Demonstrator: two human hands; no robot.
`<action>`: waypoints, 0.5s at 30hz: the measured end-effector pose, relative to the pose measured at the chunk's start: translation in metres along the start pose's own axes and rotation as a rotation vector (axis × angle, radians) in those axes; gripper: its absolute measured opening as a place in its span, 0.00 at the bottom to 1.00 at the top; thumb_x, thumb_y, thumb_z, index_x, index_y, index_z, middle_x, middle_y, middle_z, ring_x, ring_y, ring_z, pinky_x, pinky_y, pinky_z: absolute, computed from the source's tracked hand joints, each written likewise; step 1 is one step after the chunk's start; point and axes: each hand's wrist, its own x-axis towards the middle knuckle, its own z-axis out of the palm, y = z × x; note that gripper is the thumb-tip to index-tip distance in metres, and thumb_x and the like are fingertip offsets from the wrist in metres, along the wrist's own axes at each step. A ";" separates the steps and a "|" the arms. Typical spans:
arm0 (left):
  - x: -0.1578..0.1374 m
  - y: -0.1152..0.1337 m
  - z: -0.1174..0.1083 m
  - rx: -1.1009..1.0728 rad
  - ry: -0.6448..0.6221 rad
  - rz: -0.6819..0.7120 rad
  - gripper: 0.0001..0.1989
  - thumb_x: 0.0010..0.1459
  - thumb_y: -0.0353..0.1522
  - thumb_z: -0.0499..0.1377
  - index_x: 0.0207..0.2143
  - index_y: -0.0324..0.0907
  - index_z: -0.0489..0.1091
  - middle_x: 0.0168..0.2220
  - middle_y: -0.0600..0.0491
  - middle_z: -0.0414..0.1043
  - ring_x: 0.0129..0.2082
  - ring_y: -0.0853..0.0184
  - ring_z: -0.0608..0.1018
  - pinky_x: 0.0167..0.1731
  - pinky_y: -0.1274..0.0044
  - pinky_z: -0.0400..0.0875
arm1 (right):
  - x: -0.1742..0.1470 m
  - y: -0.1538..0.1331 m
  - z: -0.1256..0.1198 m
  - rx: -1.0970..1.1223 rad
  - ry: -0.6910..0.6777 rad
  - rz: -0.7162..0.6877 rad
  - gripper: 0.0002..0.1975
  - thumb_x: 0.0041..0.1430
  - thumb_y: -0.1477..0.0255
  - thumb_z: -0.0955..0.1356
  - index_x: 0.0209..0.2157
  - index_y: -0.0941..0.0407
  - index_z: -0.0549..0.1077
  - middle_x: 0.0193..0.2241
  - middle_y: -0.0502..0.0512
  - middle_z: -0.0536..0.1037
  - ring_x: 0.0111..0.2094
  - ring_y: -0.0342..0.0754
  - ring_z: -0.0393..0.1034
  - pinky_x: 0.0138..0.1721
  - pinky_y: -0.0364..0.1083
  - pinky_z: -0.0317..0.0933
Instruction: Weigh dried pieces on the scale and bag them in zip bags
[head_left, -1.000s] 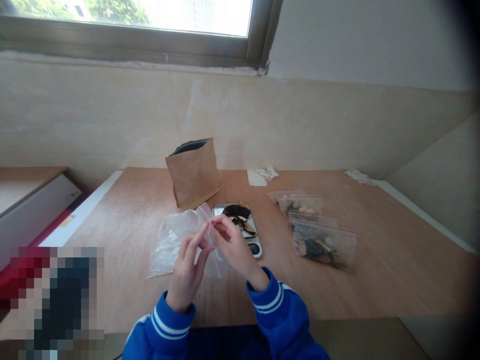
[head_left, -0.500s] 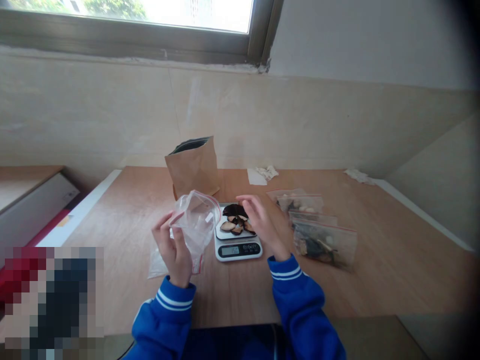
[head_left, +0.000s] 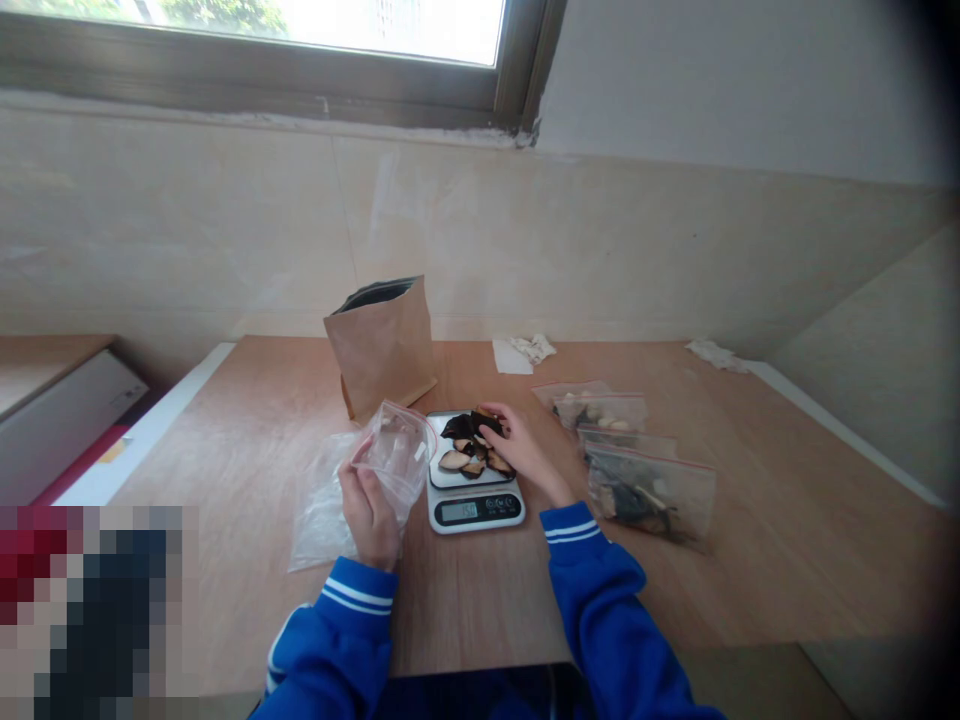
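My left hand [head_left: 370,512] holds an empty clear zip bag [head_left: 397,452] with its mouth turned toward a small digital scale [head_left: 474,505] on the wooden table [head_left: 750,560]. On the scale's tray lie several dark and pale dried slices [head_left: 466,449]. My right hand [head_left: 520,449] rests on the right side of that pile, fingertips touching a dark piece; whether it grips one is unclear. Both sleeves are blue with white stripes.
A brown paper pouch [head_left: 381,344] stands open behind the scale. More clear bags [head_left: 319,510] lie flat under my left hand. Filled zip bags [head_left: 649,487] lie to the right. Crumpled paper scraps [head_left: 525,350] sit near the tiled wall. A blurred patch covers the lower left.
A second ago both hands worked at the bag's mouth. The left hand then took the bag alone and lowered it beside the scale, while the right hand moved onto the slices.
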 end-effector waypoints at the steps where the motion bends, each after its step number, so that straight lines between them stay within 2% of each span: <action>1: 0.000 0.000 0.000 -0.003 0.007 -0.010 0.20 0.67 0.41 0.44 0.54 0.41 0.63 0.54 0.42 0.67 0.55 0.61 0.70 0.55 0.66 0.64 | 0.001 0.000 0.000 0.014 0.007 0.007 0.16 0.57 0.68 0.67 0.47 0.56 0.71 0.46 0.60 0.76 0.48 0.52 0.68 0.52 0.55 0.61; 6: 0.000 -0.001 0.000 -0.022 0.014 -0.038 0.22 0.67 0.42 0.45 0.56 0.41 0.62 0.54 0.41 0.68 0.55 0.60 0.71 0.54 0.65 0.66 | 0.002 -0.003 -0.001 0.056 0.102 -0.004 0.17 0.53 0.72 0.68 0.46 0.57 0.70 0.45 0.60 0.75 0.46 0.52 0.69 0.49 0.54 0.63; 9: -0.001 0.000 0.000 -0.043 -0.002 -0.034 0.22 0.66 0.42 0.45 0.56 0.41 0.62 0.55 0.42 0.67 0.55 0.60 0.71 0.55 0.65 0.65 | 0.001 -0.017 -0.005 0.043 0.163 -0.028 0.17 0.53 0.72 0.68 0.46 0.57 0.70 0.46 0.60 0.74 0.47 0.53 0.69 0.50 0.54 0.63; 12: -0.002 0.000 0.000 -0.082 -0.009 -0.043 0.22 0.66 0.42 0.47 0.56 0.41 0.63 0.54 0.43 0.68 0.56 0.59 0.70 0.57 0.65 0.63 | 0.000 -0.045 -0.007 0.052 0.208 -0.045 0.16 0.54 0.70 0.69 0.46 0.56 0.70 0.45 0.59 0.74 0.44 0.52 0.69 0.47 0.52 0.65; 15: -0.003 -0.003 0.001 -0.183 -0.031 -0.053 0.22 0.65 0.43 0.49 0.56 0.43 0.64 0.54 0.43 0.69 0.55 0.58 0.71 0.56 0.64 0.65 | -0.005 -0.083 -0.004 0.151 0.144 -0.051 0.17 0.54 0.67 0.71 0.46 0.54 0.70 0.44 0.57 0.73 0.41 0.49 0.70 0.39 0.47 0.67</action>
